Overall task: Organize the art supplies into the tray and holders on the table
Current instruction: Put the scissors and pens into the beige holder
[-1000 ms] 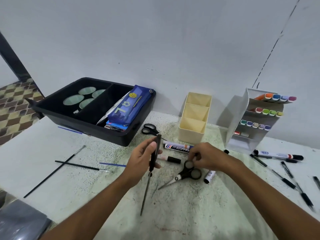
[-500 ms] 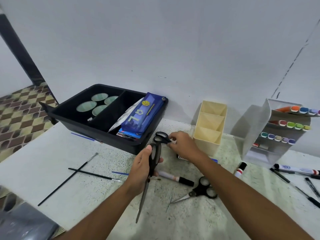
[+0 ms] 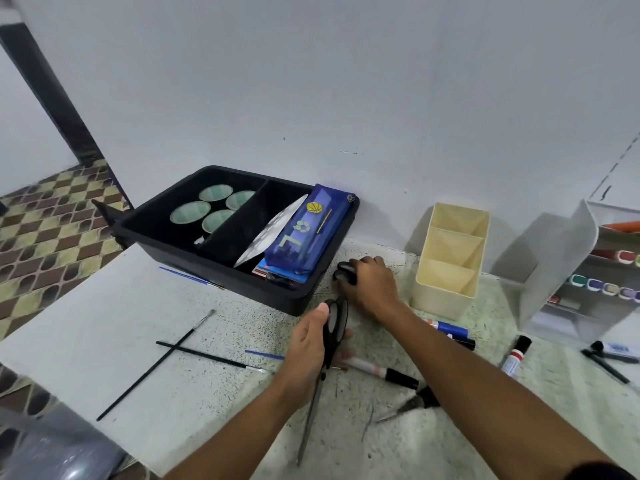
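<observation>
My left hand [image 3: 311,348] grips long black-handled scissors [image 3: 330,344] by the handles, blades pointing down toward me. My right hand [image 3: 372,285] rests on small black scissors [image 3: 344,270] lying beside the black tray [image 3: 221,271]; its fingers cover most of them. The tray holds round paint pots [image 3: 194,213] and a blue pencil case [image 3: 304,233]. A cream three-slot holder [image 3: 450,268] stands to the right. Further right is a white marker rack [image 3: 568,271] with coloured markers. A third pair of scissors [image 3: 415,401] lies partly under my right forearm.
Two black paintbrushes [image 3: 180,344] cross on the table's left part, with blue brushes [image 3: 263,355] near them. Markers [image 3: 516,355] and black pens [image 3: 609,362] lie scattered on the right. A pink-tipped marker [image 3: 374,367] lies below my left hand. The table's left edge drops to a tiled floor.
My right hand left the middle scissors on the table and reached forward to the small scissors by the tray, now covering them. My left hand keeps the long scissors.
</observation>
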Demonstrator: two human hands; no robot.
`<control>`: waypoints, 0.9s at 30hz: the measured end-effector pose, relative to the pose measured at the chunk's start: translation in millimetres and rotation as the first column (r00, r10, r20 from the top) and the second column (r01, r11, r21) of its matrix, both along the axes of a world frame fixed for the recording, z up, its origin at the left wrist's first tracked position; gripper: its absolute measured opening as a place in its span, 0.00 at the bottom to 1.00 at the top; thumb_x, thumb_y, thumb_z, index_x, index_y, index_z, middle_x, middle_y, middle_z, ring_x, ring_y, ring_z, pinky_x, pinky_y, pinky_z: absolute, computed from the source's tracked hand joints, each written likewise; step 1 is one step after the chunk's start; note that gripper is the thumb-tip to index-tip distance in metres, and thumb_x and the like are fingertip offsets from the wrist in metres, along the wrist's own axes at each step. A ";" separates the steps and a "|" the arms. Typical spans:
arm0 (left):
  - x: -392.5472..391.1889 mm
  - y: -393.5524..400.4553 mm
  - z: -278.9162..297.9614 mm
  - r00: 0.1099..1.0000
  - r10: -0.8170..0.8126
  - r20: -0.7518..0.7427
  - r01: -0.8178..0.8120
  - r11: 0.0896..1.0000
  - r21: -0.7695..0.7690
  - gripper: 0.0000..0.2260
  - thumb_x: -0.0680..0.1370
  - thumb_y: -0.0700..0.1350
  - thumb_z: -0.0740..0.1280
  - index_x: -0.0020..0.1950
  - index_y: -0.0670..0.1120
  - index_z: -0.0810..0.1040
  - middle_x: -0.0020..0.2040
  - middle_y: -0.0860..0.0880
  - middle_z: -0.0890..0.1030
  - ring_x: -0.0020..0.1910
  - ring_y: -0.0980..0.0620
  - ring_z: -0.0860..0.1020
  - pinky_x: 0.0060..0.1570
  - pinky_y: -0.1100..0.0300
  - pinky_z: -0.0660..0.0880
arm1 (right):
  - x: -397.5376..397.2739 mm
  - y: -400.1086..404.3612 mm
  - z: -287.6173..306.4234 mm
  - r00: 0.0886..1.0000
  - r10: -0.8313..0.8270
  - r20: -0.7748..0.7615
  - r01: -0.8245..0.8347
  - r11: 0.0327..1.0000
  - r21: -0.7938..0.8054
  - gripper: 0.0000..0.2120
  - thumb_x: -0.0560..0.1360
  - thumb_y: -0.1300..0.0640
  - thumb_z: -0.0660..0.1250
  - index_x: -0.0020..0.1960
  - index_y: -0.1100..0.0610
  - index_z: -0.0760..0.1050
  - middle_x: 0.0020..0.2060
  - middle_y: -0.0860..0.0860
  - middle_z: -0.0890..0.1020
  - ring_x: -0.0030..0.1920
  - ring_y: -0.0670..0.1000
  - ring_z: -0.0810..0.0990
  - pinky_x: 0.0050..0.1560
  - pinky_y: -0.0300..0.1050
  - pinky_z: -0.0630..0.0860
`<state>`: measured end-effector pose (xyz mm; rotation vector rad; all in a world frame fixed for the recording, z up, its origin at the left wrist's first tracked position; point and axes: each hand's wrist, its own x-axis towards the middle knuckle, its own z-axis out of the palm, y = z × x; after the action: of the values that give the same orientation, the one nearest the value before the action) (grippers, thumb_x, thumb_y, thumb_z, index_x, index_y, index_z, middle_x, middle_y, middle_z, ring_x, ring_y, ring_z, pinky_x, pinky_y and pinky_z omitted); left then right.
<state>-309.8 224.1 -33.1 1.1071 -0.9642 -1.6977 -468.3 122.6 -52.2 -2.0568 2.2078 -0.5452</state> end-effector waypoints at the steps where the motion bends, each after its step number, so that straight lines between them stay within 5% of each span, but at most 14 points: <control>1: -0.4 -0.7 0.1 1.000 -0.005 0.005 0.005 1.000 -0.002 0.30 0.74 0.61 0.62 0.59 0.36 0.75 0.52 0.33 0.81 0.51 0.41 0.83 0.42 0.51 0.81 | -0.1 1.2 3.7 0.991 -0.013 0.136 0.019 0.999 -0.039 0.20 0.76 0.45 0.65 0.62 0.56 0.76 0.55 0.56 0.79 0.59 0.58 0.71 0.54 0.49 0.71; 6: -5.9 -4.3 3.2 1.000 0.017 -0.001 -0.017 0.999 0.035 0.22 0.82 0.55 0.58 0.59 0.37 0.77 0.50 0.34 0.83 0.52 0.36 0.81 0.40 0.52 0.81 | 4.5 14.8 39.2 0.726 0.041 0.686 0.176 0.954 -0.244 0.10 0.74 0.51 0.71 0.54 0.50 0.77 0.49 0.50 0.79 0.50 0.51 0.77 0.53 0.50 0.76; 12: -24.4 -8.8 9.4 0.990 0.104 -0.098 -0.098 0.993 0.066 0.20 0.81 0.57 0.58 0.59 0.43 0.79 0.52 0.40 0.84 0.49 0.43 0.84 0.39 0.54 0.80 | 5.6 47.5 80.6 0.546 0.089 0.833 0.251 0.931 -0.264 0.12 0.73 0.53 0.73 0.55 0.50 0.77 0.49 0.49 0.81 0.48 0.49 0.80 0.52 0.48 0.78; 16: -41.2 -8.6 15.6 0.973 0.160 -0.168 -0.151 0.986 0.067 0.20 0.83 0.56 0.55 0.62 0.44 0.77 0.54 0.42 0.83 0.50 0.45 0.84 0.43 0.52 0.81 | -9.1 80.0 99.3 0.549 -0.039 0.835 0.183 0.980 -0.075 0.22 0.71 0.51 0.75 0.61 0.57 0.76 0.46 0.52 0.81 0.46 0.52 0.82 0.46 0.50 0.81; 21: -62.3 -3.2 32.4 0.954 0.173 -0.243 -0.132 0.976 0.174 0.23 0.82 0.60 0.54 0.60 0.44 0.77 0.47 0.43 0.85 0.45 0.46 0.85 0.35 0.51 0.80 | -10.1 122.2 87.4 0.537 -0.057 0.842 0.017 0.998 0.057 0.14 0.70 0.52 0.77 0.41 0.64 0.81 0.36 0.60 0.84 0.35 0.58 0.85 0.36 0.56 0.83; 23: -69.1 -1.4 36.6 0.958 0.156 -0.241 -0.099 0.967 0.233 0.24 0.81 0.61 0.54 0.57 0.44 0.78 0.44 0.43 0.86 0.41 0.47 0.85 0.31 0.53 0.79 | -10.7 126.7 82.5 0.626 -0.066 0.777 0.042 0.998 0.051 0.18 0.69 0.49 0.76 0.41 0.66 0.80 0.36 0.63 0.83 0.37 0.61 0.84 0.36 0.60 0.81; 27: -74.8 4.1 41.4 0.951 0.012 -0.308 0.072 0.963 0.260 0.28 0.79 0.63 0.57 0.59 0.41 0.78 0.51 0.40 0.84 0.45 0.45 0.84 0.38 0.53 0.80 | -11.5 130.8 90.6 0.756 -0.077 0.650 0.031 0.996 0.083 0.25 0.73 0.42 0.69 0.40 0.67 0.80 0.32 0.60 0.82 0.33 0.58 0.83 0.36 0.59 0.80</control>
<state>-384.6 228.3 8.3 0.9598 -0.5673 -1.9981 -479.8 253.4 38.4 -1.4411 1.8176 -0.9990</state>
